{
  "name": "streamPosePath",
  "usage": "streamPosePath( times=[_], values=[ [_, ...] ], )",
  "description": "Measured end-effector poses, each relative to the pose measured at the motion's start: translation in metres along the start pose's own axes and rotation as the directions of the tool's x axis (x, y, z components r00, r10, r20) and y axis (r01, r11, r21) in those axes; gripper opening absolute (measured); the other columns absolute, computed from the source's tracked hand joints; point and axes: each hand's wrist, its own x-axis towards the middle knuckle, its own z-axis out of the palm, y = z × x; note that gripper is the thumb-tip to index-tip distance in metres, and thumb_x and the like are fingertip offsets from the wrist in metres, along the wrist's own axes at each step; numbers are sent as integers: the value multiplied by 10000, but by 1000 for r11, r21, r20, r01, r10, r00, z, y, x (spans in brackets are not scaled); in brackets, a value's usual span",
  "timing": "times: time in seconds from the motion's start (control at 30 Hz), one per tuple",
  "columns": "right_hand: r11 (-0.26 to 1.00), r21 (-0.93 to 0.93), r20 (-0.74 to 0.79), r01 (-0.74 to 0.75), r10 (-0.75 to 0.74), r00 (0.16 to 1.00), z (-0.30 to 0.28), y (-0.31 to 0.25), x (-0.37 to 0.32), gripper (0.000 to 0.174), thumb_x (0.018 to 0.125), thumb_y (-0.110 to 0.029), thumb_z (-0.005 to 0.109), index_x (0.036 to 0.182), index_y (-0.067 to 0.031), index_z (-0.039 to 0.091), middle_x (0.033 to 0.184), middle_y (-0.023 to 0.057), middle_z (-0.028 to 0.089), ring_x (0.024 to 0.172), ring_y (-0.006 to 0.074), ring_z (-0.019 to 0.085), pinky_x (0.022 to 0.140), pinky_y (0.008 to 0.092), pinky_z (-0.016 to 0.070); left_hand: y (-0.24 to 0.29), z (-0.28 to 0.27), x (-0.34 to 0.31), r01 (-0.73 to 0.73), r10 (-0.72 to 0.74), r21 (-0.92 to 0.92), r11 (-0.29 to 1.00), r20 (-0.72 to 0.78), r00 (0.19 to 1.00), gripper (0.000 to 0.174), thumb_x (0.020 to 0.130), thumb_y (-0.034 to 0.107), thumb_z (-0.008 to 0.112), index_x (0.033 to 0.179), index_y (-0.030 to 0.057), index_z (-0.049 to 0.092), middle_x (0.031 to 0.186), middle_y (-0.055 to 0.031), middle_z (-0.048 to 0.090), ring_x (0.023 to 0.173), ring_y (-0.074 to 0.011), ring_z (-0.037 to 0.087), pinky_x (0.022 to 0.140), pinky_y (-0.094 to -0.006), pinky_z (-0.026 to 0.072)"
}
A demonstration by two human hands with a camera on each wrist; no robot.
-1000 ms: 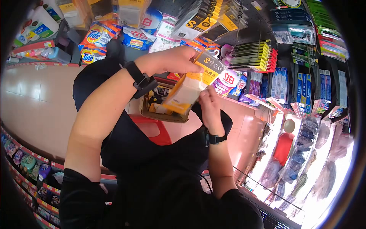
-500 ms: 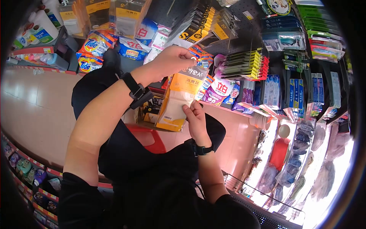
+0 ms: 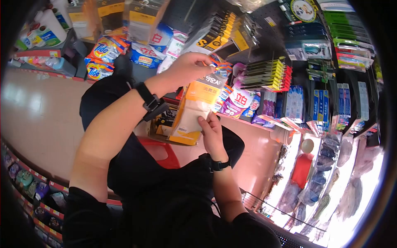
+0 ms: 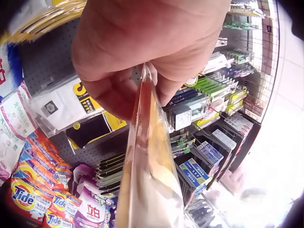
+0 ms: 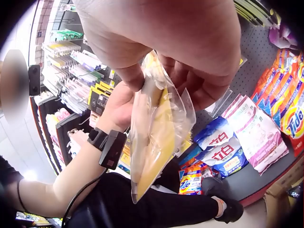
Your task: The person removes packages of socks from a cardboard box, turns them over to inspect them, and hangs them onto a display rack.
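Observation:
Both hands hold a flat plastic pack of socks point(image 3: 194, 109), with a grey and yellow header, a pale middle and a yellow lower band. At its top edge, my left hand point(image 3: 188, 72) pinches the header between thumb and fingers. Lower down, my right hand point(image 3: 213, 134) grips the right side, its thumb on the front. The left wrist view shows the pack point(image 4: 149, 175) edge-on, hanging below the left hand point(image 4: 147, 47). In the right wrist view the clear wrapper point(image 5: 159, 123) looks creased under the right hand point(image 5: 166, 42).
Behind the pack stands an open cardboard box point(image 3: 155, 133) with dark and yellow packages inside. A red stool point(image 3: 167, 159) is below. Tide bags point(image 3: 101, 49) and other detergent bags point(image 3: 240, 99) line the shelf. Hanging packs point(image 3: 215, 37) project from the pegboard above.
The pack has turned from a slant to nearly upright, its front facing the head camera. My right hand has moved down and left along with it. Little differs since half a second ago.

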Motion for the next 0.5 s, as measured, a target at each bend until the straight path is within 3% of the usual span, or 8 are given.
streamPosePath(
  times=[0.1, 0.17, 0.3, 0.37, 0.4, 0.47, 0.5],
  values=[
    [1000, -5, -25, -12, 11, 1000, 9, -12, -2, 313, 1016, -172, 623, 1317, -91, 597, 1062, -59, 686, 851, -4, 582, 612, 158, 376, -1, 0, 0, 17, -19, -50, 999, -31, 999, 193, 927, 210, 733, 1012, 37, 728, 850, 33, 615, 775, -41, 548, 655, -213, 442],
    [998, -14, -57, -65, 64, 996, 6, -11, -2, 309, 1030, -97, 595, 1322, 3, 577, 1222, 57, 687, 1084, 104, 627, 968, 265, 467, 1, -2, 0, 72, -73, -28, 997, -43, 996, 197, 925, 204, 731, 1023, 32, 731, 853, 33, 628, 780, -43, 561, 661, -215, 446],
    [996, -27, -54, -85, 83, 995, 6, -9, 1, 309, 1029, -100, 598, 1321, 0, 581, 1225, 52, 686, 1093, 104, 621, 984, 267, 459, 0, -2, 0, 21, -23, -36, 999, -56, 998, 205, 922, 216, 729, 1000, 26, 738, 855, 13, 656, 788, -52, 581, 675, -218, 457],
    [999, -30, -22, -19, 18, 1000, 8, -6, 2, 311, 1017, -199, 620, 1313, -106, 607, 1019, -73, 670, 775, -5, 527, 598, 182, 347, 0, -3, 0, 21, -23, -31, 999, -61, 998, 209, 922, 222, 727, 989, 24, 740, 855, 5, 663, 790, -56, 588, 682, -219, 461],
    [999, -32, -20, -20, 20, 1000, 7, -5, 3, 311, 1017, -199, 620, 1313, -106, 607, 1019, -73, 670, 775, -5, 527, 598, 182, 347, 0, -3, 0, 23, -26, -49, 999, -63, 998, 213, 922, 227, 723, 980, 23, 740, 855, -1, 664, 791, -62, 592, 687, -223, 466],
    [997, 21, -29, -70, 71, 997, 5, -4, 5, 298, 1028, -109, 602, 1305, 0, 590, 1213, 55, 688, 1093, 108, 619, 984, 270, 461, -1, -5, 1, 22, -27, -68, 997, -69, 997, 217, 922, 231, 718, 972, 22, 740, 856, -6, 666, 792, -67, 597, 692, -227, 470],
    [997, 20, -25, -72, 72, 997, 6, -4, 6, 298, 1028, -109, 602, 1305, 0, 590, 1213, 55, 688, 1093, 108, 619, 984, 270, 461, -2, -6, 1, 11, -14, -53, 999, -71, 997, 216, 923, 231, 714, 969, 22, 739, 854, -8, 664, 792, -71, 601, 693, -230, 473]
  ],
)
